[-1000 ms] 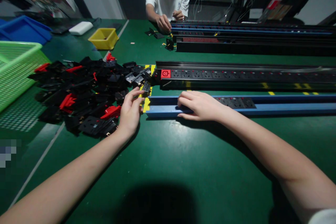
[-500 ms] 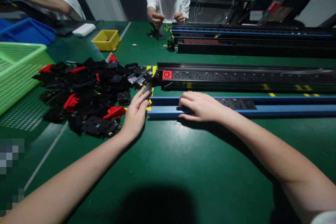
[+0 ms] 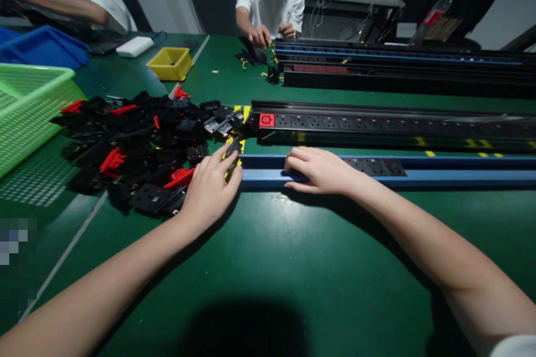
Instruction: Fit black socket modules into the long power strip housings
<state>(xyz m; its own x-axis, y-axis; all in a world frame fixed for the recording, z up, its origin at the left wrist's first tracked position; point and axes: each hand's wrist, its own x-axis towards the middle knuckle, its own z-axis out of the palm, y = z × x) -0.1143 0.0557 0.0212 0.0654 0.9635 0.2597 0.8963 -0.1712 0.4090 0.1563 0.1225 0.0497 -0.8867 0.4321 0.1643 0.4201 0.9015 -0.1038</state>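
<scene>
My left hand is open, its fingers stretched and apart. Its fingertips reach a black socket module at the right edge of a heap of black and red socket modules. The blue channel, long and made like a rail, lies just right of that hand. My right hand is closed over this channel, fingers curled inside it and thumb at the near wall. Whether a module lies under those fingers is hidden. To its right, a row of black sockets sits in the channel.
Behind the blue channel lies a black power strip with a red socket at its left end. A green basket, a blue bin and a yellow box stand left. Across the table, a person works beside more strips.
My left hand has drawn slightly back toward the lower left, its thumb spreading from the fingers. My right hand stays on the channel. The opposite person's hand has lowered toward the strips.
</scene>
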